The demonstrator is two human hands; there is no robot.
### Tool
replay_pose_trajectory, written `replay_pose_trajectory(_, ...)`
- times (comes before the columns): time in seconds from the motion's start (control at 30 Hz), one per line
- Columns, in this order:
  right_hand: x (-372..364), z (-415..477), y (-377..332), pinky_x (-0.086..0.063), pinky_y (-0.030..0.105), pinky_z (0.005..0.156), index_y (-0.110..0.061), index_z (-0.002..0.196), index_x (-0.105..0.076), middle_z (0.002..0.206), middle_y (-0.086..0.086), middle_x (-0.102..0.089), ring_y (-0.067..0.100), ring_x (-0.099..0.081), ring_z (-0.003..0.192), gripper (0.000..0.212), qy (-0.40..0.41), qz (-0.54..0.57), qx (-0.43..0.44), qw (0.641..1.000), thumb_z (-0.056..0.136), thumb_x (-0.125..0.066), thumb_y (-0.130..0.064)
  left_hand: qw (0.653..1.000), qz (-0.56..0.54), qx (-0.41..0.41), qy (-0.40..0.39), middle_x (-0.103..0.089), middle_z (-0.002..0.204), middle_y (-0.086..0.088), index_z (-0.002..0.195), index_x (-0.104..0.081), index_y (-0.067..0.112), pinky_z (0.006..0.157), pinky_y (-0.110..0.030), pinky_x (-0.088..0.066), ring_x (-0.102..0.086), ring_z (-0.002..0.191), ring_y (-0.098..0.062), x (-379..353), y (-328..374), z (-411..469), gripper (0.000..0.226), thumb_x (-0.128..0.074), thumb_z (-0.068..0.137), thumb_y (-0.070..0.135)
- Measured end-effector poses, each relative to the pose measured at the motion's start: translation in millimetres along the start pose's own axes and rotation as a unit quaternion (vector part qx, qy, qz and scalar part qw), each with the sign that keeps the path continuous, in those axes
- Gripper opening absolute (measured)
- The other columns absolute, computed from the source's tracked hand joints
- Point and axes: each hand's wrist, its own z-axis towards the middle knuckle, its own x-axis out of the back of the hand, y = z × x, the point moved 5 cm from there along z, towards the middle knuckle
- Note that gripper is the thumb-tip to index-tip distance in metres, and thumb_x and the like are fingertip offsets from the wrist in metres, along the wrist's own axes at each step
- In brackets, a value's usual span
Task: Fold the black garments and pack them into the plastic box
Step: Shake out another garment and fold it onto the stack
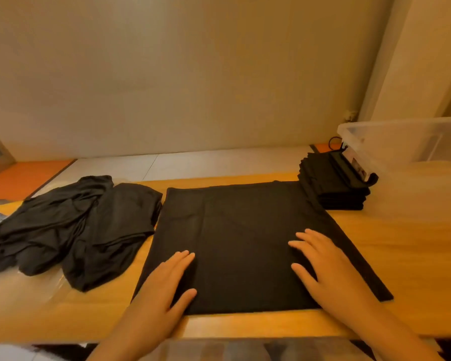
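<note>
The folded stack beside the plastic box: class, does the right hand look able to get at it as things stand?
Probably yes. The right hand lies flat on the spread garment, holding nothing, and the folded stack sits beyond it on the same side of the table, with only flat cloth between.

Pale wooden tabletop (414, 256) runs across from 3 to 9 o'clock. Plain beige wall (167, 74) at 12. Pale tiled floor strip (193, 162) lies beyond the far edge, with an orange floor patch (24, 175) at 9. Thin black cable loop (333, 142) at 2. Crinkled clear plastic film (50, 285) on the tabletop at 8.
</note>
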Motion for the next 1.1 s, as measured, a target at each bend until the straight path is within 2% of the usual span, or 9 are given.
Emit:
replay_pose_trajectory(0.17,-17.3,-32.7,2.7,0.003,0.024,0.114,-0.034,0.151,0.000,0.160,-0.012,0.003,0.007,0.011,0.146,0.064,-0.061,-0.073,0.009,0.995,0.096,-0.016,-0.061,0.995,0.094,-0.009,0.025,-0.001,0.156,0.023,0.149,-0.005,0.038,0.117,-0.019,0.000,0.005,0.144,0.005,-8.3,-2.9,-16.4,0.078,-0.007,0.080,0.073)
replay_pose_trajectory(0.3,-24.0,-52.2,14.4,0.010,0.033,0.114,-0.037,0.140,0.021,0.157,-0.010,0.018,0.008,0.023,0.139,0.108,-0.103,-0.119,-0.004,0.988,0.044,0.041,-0.080,0.990,0.139,-0.033,-0.003,0.009,0.156,0.022,0.148,0.000,0.040,0.117,-0.018,0.008,0.013,0.142,0.007,-11.6,-3.3,-29.1,0.083,0.005,0.077,0.082)
replay_pose_trajectory(0.43,-25.6,-78.1,17.5,0.003,0.039,0.115,-0.040,0.145,0.013,0.154,-0.003,0.017,0.018,0.014,0.143,0.101,-0.091,-0.146,0.026,0.985,0.063,-0.014,-0.092,0.977,0.196,-0.086,-0.017,-0.002,0.159,0.013,0.151,-0.003,0.037,0.116,-0.018,0.007,-0.005,0.147,-0.005,-9.9,-10.2,-44.4,0.087,-0.031,0.080,0.079)
replay_pose_trajectory(0.57,-24.8,-90.4,28.6,-0.040,0.038,0.094,-0.021,0.135,-0.045,0.131,0.011,-0.060,0.028,-0.058,0.120,0.105,0.010,-0.143,0.084,0.986,0.045,-0.093,-0.044,0.959,0.239,-0.152,0.025,-0.031,0.153,-0.004,0.150,-0.024,0.021,0.118,-0.020,0.003,-0.019,0.144,-0.013,-5.1,-19.3,-61.0,0.063,-0.050,0.095,0.039)
replay_pose_trajectory(0.63,-28.5,-98.0,37.4,-0.042,0.037,0.093,-0.016,0.132,-0.053,0.130,0.012,-0.060,0.029,-0.060,0.117,0.101,0.034,-0.134,0.101,0.985,0.042,-0.097,-0.023,0.951,0.247,-0.174,0.066,-0.022,0.157,-0.004,0.151,-0.023,0.019,0.119,-0.021,0.001,-0.005,0.147,-0.007,-4.0,-29.7,-73.8,0.060,-0.052,0.098,0.022)
replay_pose_trajectory(0.77,-21.1,-110.2,41.7,-0.041,0.033,0.092,-0.012,0.124,-0.064,0.125,0.009,-0.064,0.025,-0.063,0.112,0.097,0.090,-0.148,0.123,0.977,0.033,-0.093,0.007,0.960,0.238,-0.135,0.062,-0.043,0.143,-0.006,0.139,-0.044,0.011,0.116,-0.013,0.001,-0.019,0.144,-0.005,-1.8,-46.7,-90.2,0.105,-0.086,0.046,-0.013)
replay_pose_trajectory(0.87,-14.9,-112.2,47.2,-0.042,0.030,0.090,-0.015,0.123,-0.064,0.124,0.007,-0.065,0.023,-0.065,0.110,0.087,0.097,-0.093,0.107,0.985,0.044,-0.088,0.013,0.956,0.222,-0.159,0.106,-0.057,0.131,-0.005,0.128,-0.057,0.012,0.106,-0.011,-0.027,-0.060,0.115,-0.017,10.6,-31.5,-96.6,0.037,-0.056,0.096,0.029)
replay_pose_trajectory(0.93,-15.5,-115.9,47.8,-0.042,0.031,0.092,-0.017,0.127,-0.061,0.129,0.004,-0.062,0.022,-0.061,0.115,0.081,0.100,-0.070,0.112,0.986,0.055,-0.085,0.011,0.953,0.225,-0.157,0.127,-0.066,0.121,-0.007,0.120,-0.065,0.011,0.087,-0.025,-0.052,-0.068,0.101,-0.021,10.9,-27.6,-99.6,0.059,-0.020,0.103,0.045)
replay_pose_trajectory(1.1,-12.7,-123.9,55.0,-0.039,0.028,0.096,-0.027,0.131,-0.053,0.133,0.000,-0.059,0.013,-0.055,0.120,0.078,0.103,-0.059,0.117,0.986,0.066,-0.080,0.008,0.933,0.233,-0.188,0.201,-0.069,0.116,-0.008,0.116,-0.068,0.007,0.085,-0.031,-0.054,-0.068,0.101,-0.020,9.0,-30.3,-116.3,0.040,-0.038,0.099,0.027)
